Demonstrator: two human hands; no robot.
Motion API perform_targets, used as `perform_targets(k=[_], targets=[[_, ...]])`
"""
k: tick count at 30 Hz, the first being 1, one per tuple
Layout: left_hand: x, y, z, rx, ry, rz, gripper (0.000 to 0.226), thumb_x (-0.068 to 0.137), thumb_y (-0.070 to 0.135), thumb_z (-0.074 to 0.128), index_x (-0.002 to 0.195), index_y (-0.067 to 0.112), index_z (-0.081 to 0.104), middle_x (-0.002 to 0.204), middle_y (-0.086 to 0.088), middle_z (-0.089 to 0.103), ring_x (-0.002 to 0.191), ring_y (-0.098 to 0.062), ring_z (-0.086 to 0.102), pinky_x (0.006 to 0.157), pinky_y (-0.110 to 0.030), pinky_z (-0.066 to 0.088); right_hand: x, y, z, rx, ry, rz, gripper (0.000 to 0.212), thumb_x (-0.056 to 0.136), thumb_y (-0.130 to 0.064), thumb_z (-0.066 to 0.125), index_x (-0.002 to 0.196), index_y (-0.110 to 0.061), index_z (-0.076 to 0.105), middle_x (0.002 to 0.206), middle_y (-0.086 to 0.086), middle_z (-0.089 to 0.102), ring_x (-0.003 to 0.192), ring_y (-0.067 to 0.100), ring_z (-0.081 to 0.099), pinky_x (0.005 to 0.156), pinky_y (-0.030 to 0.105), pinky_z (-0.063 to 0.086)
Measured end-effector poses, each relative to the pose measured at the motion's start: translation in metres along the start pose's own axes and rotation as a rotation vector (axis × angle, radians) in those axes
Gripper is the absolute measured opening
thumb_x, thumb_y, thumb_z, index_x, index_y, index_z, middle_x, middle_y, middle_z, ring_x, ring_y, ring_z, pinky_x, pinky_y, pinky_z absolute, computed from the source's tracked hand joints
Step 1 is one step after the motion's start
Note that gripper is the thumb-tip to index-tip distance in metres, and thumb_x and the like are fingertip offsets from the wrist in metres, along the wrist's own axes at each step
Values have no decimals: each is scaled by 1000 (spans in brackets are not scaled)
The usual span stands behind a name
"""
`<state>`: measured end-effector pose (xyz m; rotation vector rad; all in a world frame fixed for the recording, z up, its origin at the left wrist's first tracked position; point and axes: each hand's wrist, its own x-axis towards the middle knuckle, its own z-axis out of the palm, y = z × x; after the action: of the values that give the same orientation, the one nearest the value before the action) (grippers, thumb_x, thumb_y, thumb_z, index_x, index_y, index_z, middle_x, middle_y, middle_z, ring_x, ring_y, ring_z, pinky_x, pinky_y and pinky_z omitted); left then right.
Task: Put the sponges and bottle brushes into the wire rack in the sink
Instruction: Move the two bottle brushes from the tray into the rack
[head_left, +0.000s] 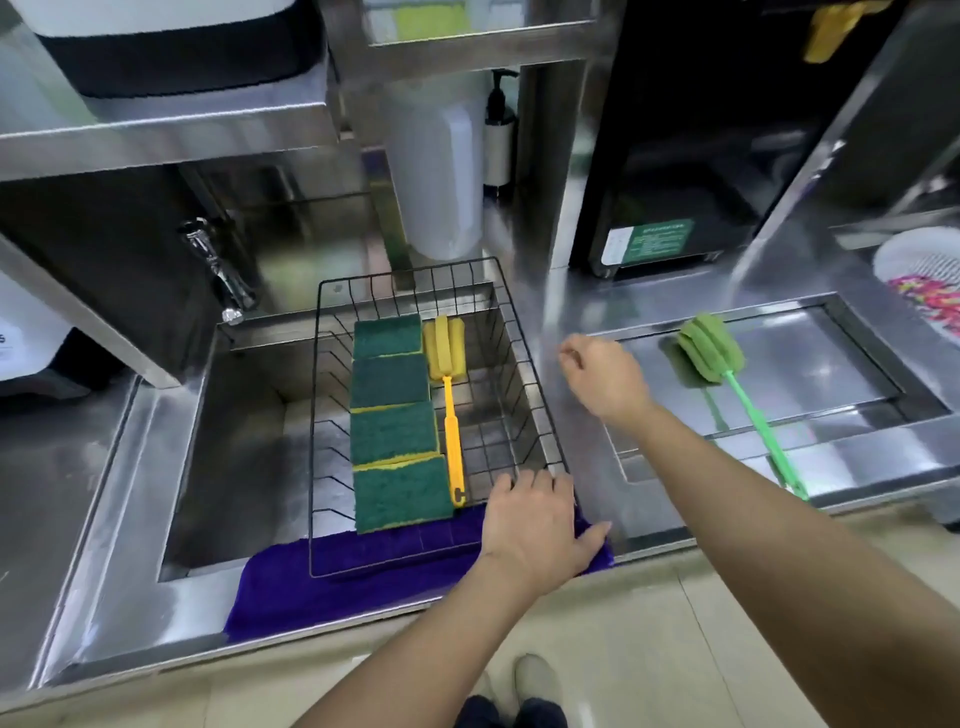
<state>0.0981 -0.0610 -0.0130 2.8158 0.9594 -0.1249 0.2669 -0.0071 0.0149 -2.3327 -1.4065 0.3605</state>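
A black wire rack (524, 358) sits in the steel sink (228, 441). Inside it, several green and yellow sponges (392, 426) lie in a row from back to front. A yellow bottle brush (451, 415) lies beside them on the right, its handle pointing toward me. My left hand (535, 525) rests on the rack's front right corner, fingers over the wire. My right hand (602, 376) hovers over the counter to the right of the rack, holding nothing, fingers loosely curled. A green bottle brush (711, 353) lies on the recessed steel lid to the right, handle toward the front edge.
A purple cloth (322, 577) hangs over the sink's front edge under the rack. A tap (221, 270) stands at the sink's back left. A white cylinder (441, 176) and a pump bottle (500, 140) stand behind the rack. A white basket (919, 280) sits at far right.
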Motion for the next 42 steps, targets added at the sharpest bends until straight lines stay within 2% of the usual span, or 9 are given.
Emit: perform_targets(k=[2,6,12,18,24,29,35,38,42], targets=[[7,6,1,-39,1,-57,62,85,66,34,104,10,55,107,-11,63,101,-27,53,87,-41,38,-8,23,-8,-110,48,42,26,92,-18,40,107,-11,60,105,18,66,97,38,59,72,37,44],[11,5,9,-28,26,-103,58,85,64,37,105,12,53,106,-9,64,100,-26,55,84,-39,39,-23,69,-16,-280,146,145,37,87,-15,49,123,-6,49,123,19,54,110,37,51,89,44,38],[9,2,17,16,76,-102,57,83,69,33,99,16,48,93,-6,67,87,-24,61,73,-37,44,-52,122,-11,-233,206,477,71,84,-23,55,144,-13,19,151,21,22,136,36,23,104,49,26],[7,1,17,13,103,-104,57,84,69,31,98,16,48,92,-5,67,85,-23,61,72,-37,47,-69,143,-4,-157,153,608,70,86,-22,52,144,-6,16,134,24,44,124,40,39,99,48,30],[8,0,16,6,102,-94,56,86,67,31,101,16,48,96,-5,67,89,-24,60,75,-38,46,-69,137,-3,-270,172,525,29,79,-2,48,108,-1,46,103,22,63,98,40,57,83,41,37],[4,-4,15,-11,103,-58,52,86,65,34,101,17,50,98,-4,67,91,-23,60,75,-37,45,-47,93,-19,69,284,600,26,89,-18,42,103,2,54,104,28,62,96,44,57,78,42,44],[-5,-25,14,-1,76,-60,54,83,66,36,107,19,50,105,-3,65,96,-24,58,78,-38,43,-13,15,-29,442,263,352,24,92,-25,36,81,-7,48,86,21,63,84,37,59,74,42,48],[-10,-35,14,-12,53,-82,57,81,67,37,111,20,50,109,-2,64,98,-24,58,79,-38,43,-6,-24,-20,463,182,223,20,95,-25,38,87,-8,42,84,16,53,82,32,52,66,34,35],[-15,-40,14,-21,40,-99,57,81,66,41,108,17,52,106,-5,64,97,-25,57,80,-39,43,-5,-62,3,363,40,68,24,97,-25,37,103,-2,41,92,26,61,85,39,59,64,37,37]])
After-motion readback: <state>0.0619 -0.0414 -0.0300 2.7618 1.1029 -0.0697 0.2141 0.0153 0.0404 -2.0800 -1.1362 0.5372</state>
